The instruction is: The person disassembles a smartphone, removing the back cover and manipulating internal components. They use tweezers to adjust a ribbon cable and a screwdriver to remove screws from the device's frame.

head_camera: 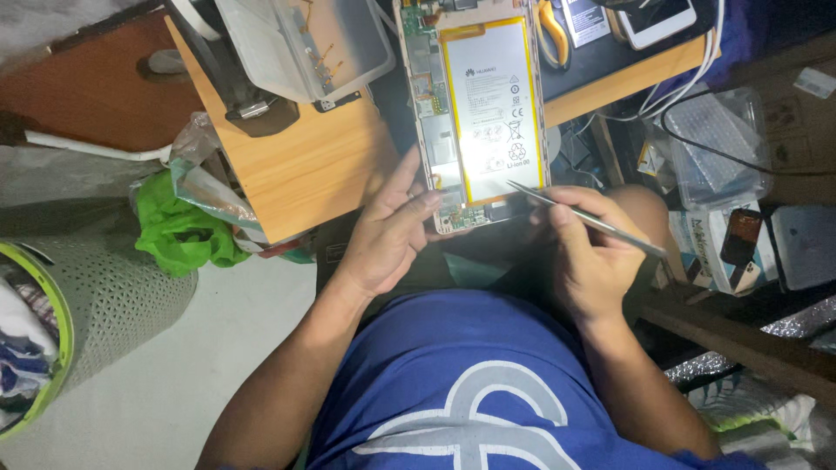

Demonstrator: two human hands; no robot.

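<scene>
An opened tablet [475, 113] lies face down over the edge of a wooden table [305, 165], its white battery and circuit boards exposed. My left hand [387, 231] grips the tablet's lower left corner, thumb on the board. My right hand [588, 252] holds metal tweezers [583, 218], whose tips rest at the battery's lower right edge.
A clear plastic parts box [305, 43] sits at the table's back left. Yellow-handled pliers [550, 30] and a phone [657, 19] lie on a dark mat behind. A green bag [178, 231], a mesh basket [104, 296], white cables [688, 78] and boxes crowd the sides.
</scene>
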